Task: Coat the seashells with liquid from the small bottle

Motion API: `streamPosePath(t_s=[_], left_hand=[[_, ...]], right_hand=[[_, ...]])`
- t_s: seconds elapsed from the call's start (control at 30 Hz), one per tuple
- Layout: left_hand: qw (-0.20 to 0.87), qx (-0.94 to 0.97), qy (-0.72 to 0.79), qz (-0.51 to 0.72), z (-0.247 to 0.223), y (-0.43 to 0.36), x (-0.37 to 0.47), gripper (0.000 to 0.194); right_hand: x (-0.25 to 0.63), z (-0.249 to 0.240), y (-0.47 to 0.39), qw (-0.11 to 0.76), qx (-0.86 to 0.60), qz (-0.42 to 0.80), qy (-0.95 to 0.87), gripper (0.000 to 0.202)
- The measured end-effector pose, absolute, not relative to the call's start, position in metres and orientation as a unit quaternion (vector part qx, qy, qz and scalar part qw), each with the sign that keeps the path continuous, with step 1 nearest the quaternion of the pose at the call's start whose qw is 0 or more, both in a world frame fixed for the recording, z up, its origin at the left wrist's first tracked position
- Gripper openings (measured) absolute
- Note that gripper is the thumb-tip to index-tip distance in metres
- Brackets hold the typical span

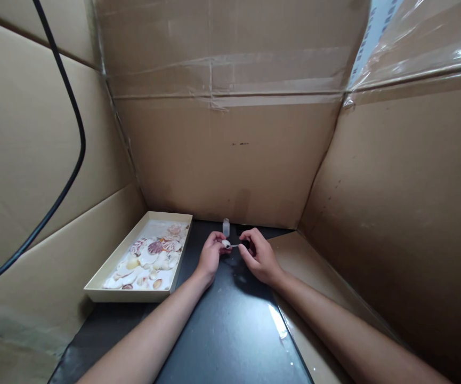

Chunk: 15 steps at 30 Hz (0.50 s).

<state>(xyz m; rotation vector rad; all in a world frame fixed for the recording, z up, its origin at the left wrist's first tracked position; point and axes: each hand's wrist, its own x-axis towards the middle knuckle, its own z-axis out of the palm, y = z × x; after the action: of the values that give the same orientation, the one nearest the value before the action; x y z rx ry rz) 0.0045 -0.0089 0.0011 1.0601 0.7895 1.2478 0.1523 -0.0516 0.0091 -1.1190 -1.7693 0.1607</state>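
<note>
My left hand (211,255) pinches a small white shell (226,244) with a dark spot on it, near the far end of the black table. To its right my right hand (259,256) has its fingers closed round a black cap (245,244). A thin pale applicator (234,246) runs from the cap to the shell, its tip at or very near the shell. Just beyond the hands a small translucent bottle (226,228) stands upright, without a cap on it.
A cream tray (130,295) of several shells (155,247) sits left of my hands. Cardboard walls (230,154) enclose the black table (230,330) at the back and both sides. A black cable (79,122) hangs at the left. Flat cardboard (306,261) lies at the right.
</note>
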Motion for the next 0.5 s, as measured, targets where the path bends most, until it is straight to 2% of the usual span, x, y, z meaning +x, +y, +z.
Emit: streamPosePath(t_s=[0.5], left_hand=[[0.582,0.480,0.354,0.553,-0.0045,-0.0052,0.0041,0.016]], right_hand=[[0.1526,0.0094,-0.0517,0.495,-0.462,0.070,-0.733,0.011]])
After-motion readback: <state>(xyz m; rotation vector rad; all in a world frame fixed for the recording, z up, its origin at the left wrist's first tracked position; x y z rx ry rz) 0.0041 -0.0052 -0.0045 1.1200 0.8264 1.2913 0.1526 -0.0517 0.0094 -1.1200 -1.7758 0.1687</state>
